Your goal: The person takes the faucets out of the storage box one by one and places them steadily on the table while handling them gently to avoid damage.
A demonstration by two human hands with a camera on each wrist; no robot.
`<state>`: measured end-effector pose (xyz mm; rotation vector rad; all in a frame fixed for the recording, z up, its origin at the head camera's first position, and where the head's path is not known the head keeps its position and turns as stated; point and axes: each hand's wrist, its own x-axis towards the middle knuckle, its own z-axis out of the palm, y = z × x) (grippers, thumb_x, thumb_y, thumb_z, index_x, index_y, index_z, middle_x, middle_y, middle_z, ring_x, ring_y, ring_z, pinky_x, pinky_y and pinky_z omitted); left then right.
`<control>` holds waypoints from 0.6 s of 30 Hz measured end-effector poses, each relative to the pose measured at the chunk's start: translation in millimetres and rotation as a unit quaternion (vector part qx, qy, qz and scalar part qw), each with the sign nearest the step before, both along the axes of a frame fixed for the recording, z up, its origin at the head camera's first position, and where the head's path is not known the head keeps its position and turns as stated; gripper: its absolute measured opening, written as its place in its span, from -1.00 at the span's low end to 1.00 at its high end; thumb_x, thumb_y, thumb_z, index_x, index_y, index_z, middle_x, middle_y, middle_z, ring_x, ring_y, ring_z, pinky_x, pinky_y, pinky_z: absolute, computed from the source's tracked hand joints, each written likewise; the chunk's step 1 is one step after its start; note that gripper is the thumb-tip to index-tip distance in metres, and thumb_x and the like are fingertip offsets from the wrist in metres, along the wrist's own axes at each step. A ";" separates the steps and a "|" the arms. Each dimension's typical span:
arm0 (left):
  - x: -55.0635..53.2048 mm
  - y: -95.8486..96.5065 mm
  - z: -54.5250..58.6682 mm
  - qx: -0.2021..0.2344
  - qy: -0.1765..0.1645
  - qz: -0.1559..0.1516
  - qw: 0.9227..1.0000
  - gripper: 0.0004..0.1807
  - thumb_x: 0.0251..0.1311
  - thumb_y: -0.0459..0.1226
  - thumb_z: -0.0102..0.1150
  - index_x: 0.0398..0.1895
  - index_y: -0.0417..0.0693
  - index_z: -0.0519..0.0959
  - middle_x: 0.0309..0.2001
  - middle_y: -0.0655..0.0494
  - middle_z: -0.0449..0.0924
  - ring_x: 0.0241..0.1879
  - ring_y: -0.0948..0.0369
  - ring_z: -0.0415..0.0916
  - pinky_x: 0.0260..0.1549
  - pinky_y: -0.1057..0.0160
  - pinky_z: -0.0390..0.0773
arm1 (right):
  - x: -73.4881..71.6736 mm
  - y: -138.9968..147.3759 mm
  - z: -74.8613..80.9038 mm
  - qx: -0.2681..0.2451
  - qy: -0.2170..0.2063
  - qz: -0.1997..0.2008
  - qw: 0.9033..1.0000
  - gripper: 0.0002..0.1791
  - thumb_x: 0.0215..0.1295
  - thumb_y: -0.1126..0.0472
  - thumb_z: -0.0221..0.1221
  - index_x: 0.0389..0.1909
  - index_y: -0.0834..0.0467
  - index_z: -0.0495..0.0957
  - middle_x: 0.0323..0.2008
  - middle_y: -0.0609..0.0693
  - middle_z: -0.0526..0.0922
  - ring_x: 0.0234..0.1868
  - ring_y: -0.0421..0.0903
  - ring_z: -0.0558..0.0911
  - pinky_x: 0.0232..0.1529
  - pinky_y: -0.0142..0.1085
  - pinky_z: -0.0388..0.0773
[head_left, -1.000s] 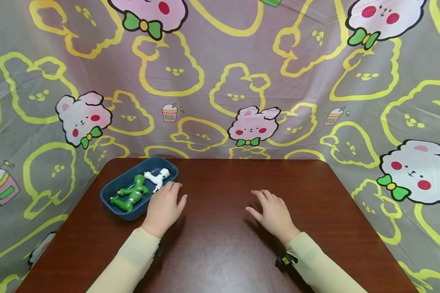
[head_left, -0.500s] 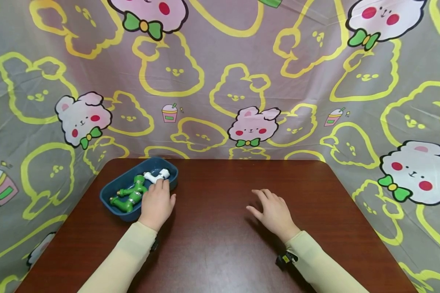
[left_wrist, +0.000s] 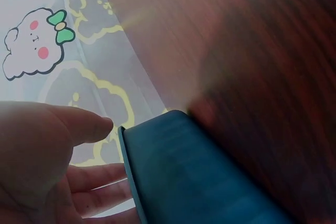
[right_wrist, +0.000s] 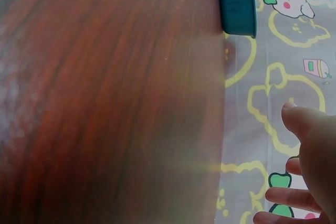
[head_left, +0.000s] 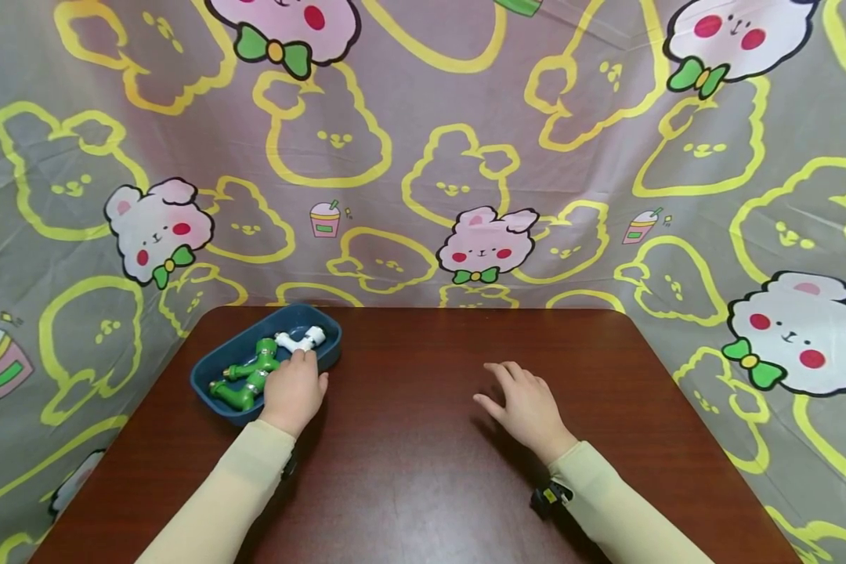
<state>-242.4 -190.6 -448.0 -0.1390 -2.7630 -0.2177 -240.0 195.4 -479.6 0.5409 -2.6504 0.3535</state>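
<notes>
Left hand [head_left: 296, 392] across the 4 o'clock rim of the blue tray [head_left: 296, 316]; snag risk.
Head: tray at the table's [head_left: 409, 454] 10 o'clock; white tap [head_left: 306, 339] at the tray's 2, two green taps [head_left: 259, 363] centre to 8. Fingertips hidden, so contact can't be told; taps lying this close could foul a pinch. Left wrist: thumb spread from fingers that pass behind the rim; forearm weight there might tip the tray. Right wrist: tray at 1 o'clock, right hand [right_wrist: 317, 166] at 4, loosely spread, holding nothing; unbraced, the tray may slide if bumped.
</notes>
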 end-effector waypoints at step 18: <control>-6.3 -6.0 2.3 -0.009 0.008 -0.007 1.000 -0.84 0.31 -0.56 0.00 -0.16 -0.43 0.59 -0.23 -0.37 0.64 -0.35 -0.26 0.66 -0.47 -0.22 0.65 | -0.9 2.2 3.5 -0.001 -0.006 -0.002 1.000 -0.35 0.32 -0.23 0.32 0.29 0.06 0.54 0.10 0.09 0.65 0.04 0.11 0.70 0.02 0.11 0.62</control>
